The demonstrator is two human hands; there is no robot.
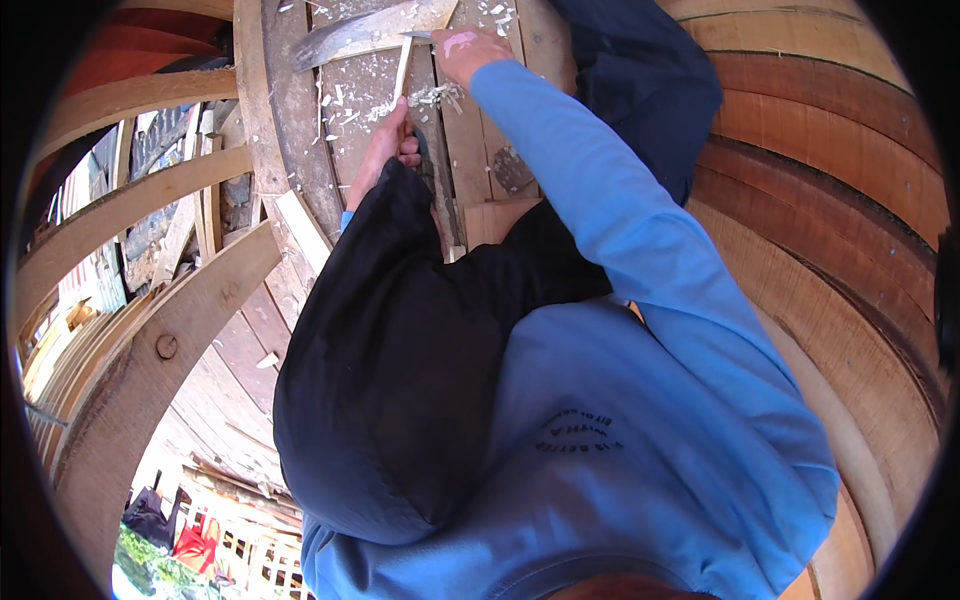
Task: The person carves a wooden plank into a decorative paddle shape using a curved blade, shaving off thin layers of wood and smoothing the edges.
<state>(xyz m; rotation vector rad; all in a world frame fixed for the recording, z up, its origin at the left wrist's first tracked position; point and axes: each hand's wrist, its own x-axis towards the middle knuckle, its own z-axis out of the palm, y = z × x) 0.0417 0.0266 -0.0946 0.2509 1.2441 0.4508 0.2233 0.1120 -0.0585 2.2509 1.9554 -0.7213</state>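
Note:
My left hand [385, 150] is closed around the near end of a thin, pale wooden stick [403, 70], which points away from me. Beyond it, my right hand [470, 52] grips a knife; only its short blade [418, 34] shows, the handle being hidden in my fingers. The blade lies at the stick's far end and appears to touch it. Pale wood shavings [430, 97] are scattered on the plank floor [350, 150] around both hands. Behind the stick lies a flat, curved piece of wood [375, 35].
Curved wooden ribs [150, 350] rise at my left with gaps between them. Curved reddish-brown planks [820, 150] form a wall at my right. My bent leg in black trousers [390, 350] is close to my left forearm. A narrow pale wood strip [303, 228] lies beside it.

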